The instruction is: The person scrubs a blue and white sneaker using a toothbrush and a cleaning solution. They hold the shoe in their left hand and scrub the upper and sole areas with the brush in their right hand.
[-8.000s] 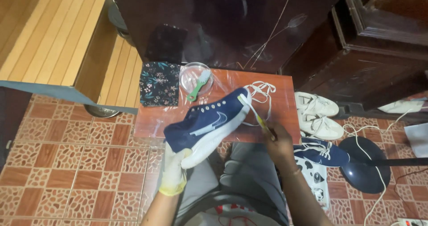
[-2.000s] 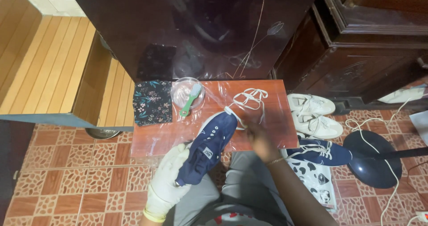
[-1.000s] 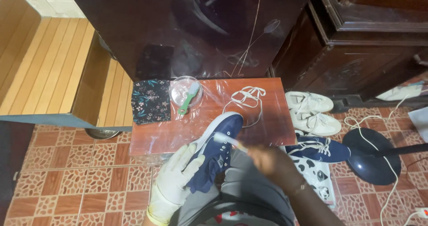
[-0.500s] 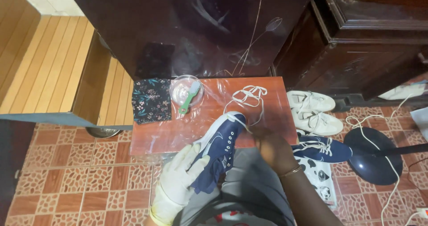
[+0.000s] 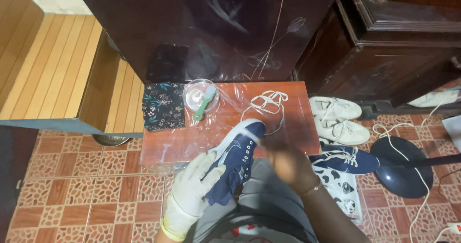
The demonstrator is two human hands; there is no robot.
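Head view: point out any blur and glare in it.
Head view: the bare right hand is smeared by motion blur over the navy shoe; the gloved left hand is sharp; glare streaks the clear plastic sheet; the dark cabinet front shows dim reflections.

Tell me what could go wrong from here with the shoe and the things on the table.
1. The right hand is blurred beside the shoe, which only the gloved left hand holds over the lap; a hard stroke could knock it loose.
2. The bowl with the brush sits just beyond the toe; a push forward might tip it.
3. The loose lace lies near the toe and could snag.
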